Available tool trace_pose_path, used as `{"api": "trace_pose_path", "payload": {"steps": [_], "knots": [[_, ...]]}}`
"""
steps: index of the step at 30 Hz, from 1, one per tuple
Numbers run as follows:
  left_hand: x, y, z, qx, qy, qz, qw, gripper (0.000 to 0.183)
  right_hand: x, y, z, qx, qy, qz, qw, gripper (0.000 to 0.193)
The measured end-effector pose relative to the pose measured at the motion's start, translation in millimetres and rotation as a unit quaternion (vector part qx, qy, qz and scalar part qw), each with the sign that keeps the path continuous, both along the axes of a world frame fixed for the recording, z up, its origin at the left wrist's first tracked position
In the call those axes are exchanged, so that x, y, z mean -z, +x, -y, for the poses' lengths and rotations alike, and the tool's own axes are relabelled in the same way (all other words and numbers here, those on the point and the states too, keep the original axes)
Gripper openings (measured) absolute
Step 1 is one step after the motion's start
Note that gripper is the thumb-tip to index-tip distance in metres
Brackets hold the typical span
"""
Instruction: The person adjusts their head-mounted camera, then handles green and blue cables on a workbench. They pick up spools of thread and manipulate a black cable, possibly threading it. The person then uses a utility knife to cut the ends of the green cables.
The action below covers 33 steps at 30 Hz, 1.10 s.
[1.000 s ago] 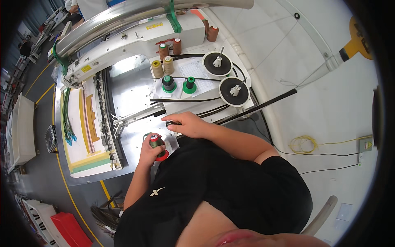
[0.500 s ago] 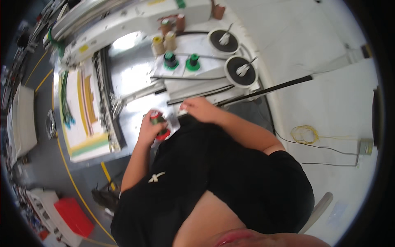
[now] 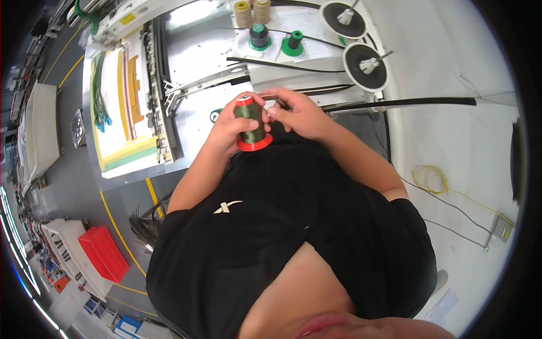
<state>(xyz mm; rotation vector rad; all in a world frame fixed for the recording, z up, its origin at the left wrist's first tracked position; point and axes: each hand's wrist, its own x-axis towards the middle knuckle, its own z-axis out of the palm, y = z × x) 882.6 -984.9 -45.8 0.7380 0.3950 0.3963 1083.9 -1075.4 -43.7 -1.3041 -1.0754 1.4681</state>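
My left hand (image 3: 227,129) is wrapped round a spool of dark green thread (image 3: 247,113) with a red base and red top. It is held upright in front of my chest. Close beside it, my right hand (image 3: 302,114) has its thumb and fingers pinched together near the spool's side; what lies between them is too small to make out. On the machine table beyond stand a dark grey spool with a green base (image 3: 259,37) and a nearly bare green spool (image 3: 293,44).
Two cream thread cones (image 3: 243,14) stand at the back beside two round black discs (image 3: 366,66) with white spindles. A long black strip (image 3: 418,103) juts out to the right. Coloured strips lie on a white board (image 3: 113,144) at left; a red bin (image 3: 104,254) stands lower left.
My left hand has raised the green spool and brought it rightward and upright. My right hand has closed its fingers beside it. The view has shifted, so the table appears higher.
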Motion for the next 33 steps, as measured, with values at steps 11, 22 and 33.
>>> {"api": "trace_pose_path", "payload": {"steps": [11, 22, 33], "knots": [[-32, 49, -17, 0.027, 0.335, -0.125, 0.934, 0.048, -37, 22, 35, 0.160, 0.133, 0.252, 0.945, 0.020], [-144, 146, -51, 0.049, 0.606, 0.027, 0.794, 0.049, -96, 56, 35, 0.499, 0.296, 0.328, 0.746, 0.036], [-172, 205, -49, 0.125, 0.513, 0.121, 0.841, 0.053, -83, 43, 81, 0.400, 0.309, 0.224, 0.833, 0.015]]}}
